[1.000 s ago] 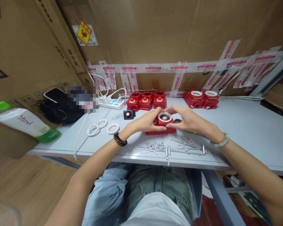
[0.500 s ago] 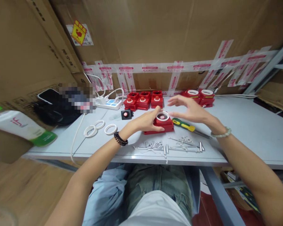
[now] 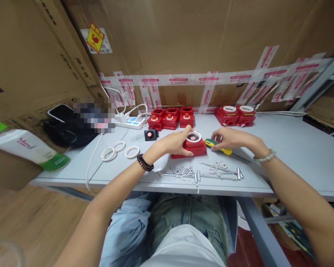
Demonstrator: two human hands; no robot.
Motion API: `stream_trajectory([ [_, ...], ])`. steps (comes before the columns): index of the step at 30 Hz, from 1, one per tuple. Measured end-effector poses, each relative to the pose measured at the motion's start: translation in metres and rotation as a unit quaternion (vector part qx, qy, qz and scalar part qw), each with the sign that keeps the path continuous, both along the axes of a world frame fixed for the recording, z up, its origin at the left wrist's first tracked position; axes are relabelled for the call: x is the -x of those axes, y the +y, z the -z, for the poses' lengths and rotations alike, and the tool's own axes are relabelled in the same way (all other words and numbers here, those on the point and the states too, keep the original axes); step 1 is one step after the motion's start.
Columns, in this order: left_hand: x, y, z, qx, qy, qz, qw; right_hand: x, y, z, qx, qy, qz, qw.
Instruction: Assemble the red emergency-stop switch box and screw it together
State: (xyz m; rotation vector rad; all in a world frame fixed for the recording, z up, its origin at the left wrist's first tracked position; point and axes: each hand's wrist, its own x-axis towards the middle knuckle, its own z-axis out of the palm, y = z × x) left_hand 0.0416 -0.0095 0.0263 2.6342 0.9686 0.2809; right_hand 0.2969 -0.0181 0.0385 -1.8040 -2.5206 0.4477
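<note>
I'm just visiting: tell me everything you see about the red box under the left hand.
The red box looks like glossy plastic, with a broad base and a raised upper part. A white ring on top surrounds a dark centre bearing a small reddish spot. It sits on the pale table, ring facing up, just left of the screwdriver. The left hand grasps it, hiding its left part.

and the right hand [image 3: 229, 138] is off the red box [image 3: 196, 152] it cupped a second ago, down from its lift toward the bench's [image 3: 295, 148] back edge, fingers now around the screwdriver's [image 3: 227, 151] handle, its shaft uncovered, angling toward the front edge!
</note>
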Motion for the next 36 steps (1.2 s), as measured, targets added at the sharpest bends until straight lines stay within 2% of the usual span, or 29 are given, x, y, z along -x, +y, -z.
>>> stream_trajectory([
  [3, -0.001, -0.001, -0.002, 0.009, 0.007, -0.001, 1.000, -0.006, -0.002, -0.005, -0.044, 0.017, 0.000, 0.999],
  [6, -0.001, -0.002, -0.004, 0.010, 0.017, -0.010, 1.000, -0.016, -0.009, -0.018, -0.169, 0.093, 0.048, 0.980],
  [9, 0.000, -0.002, -0.005, 0.008, 0.026, -0.001, 1.000, -0.016, -0.020, -0.034, -0.298, 0.239, 0.112, 0.917],
  [11, 0.003, 0.000, -0.005, 0.007, 0.029, 0.003, 1.000, -0.009, -0.026, -0.041, -0.331, 0.359, 0.150, 0.860],
  [14, 0.009, 0.004, -0.004, 0.014, 0.028, 0.002, 1.000, 0.012, -0.032, -0.040, -0.254, 0.533, 0.161, 0.791],
  [16, 0.013, 0.007, -0.002, 0.022, 0.017, 0.007, 1.000, 0.030, -0.034, -0.032, -0.178, 0.604, 0.125, 0.767],
  [18, 0.015, 0.010, 0.001, 0.025, 0.001, 0.014, 1.000, 0.046, -0.035, -0.021, -0.146, 0.638, 0.111, 0.748],
  [21, 0.017, 0.011, 0.003, 0.017, -0.008, 0.017, 1.000, 0.065, -0.036, -0.007, -0.127, 0.610, 0.108, 0.774],
  [24, 0.016, 0.011, 0.004, 0.011, -0.004, 0.013, 1.000, 0.073, -0.039, 0.001, -0.116, 0.587, 0.108, 0.794],
  [36, 0.016, 0.013, 0.005, 0.010, -0.020, 0.026, 0.999, 0.084, -0.044, 0.006, -0.054, 0.583, 0.102, 0.804],
])
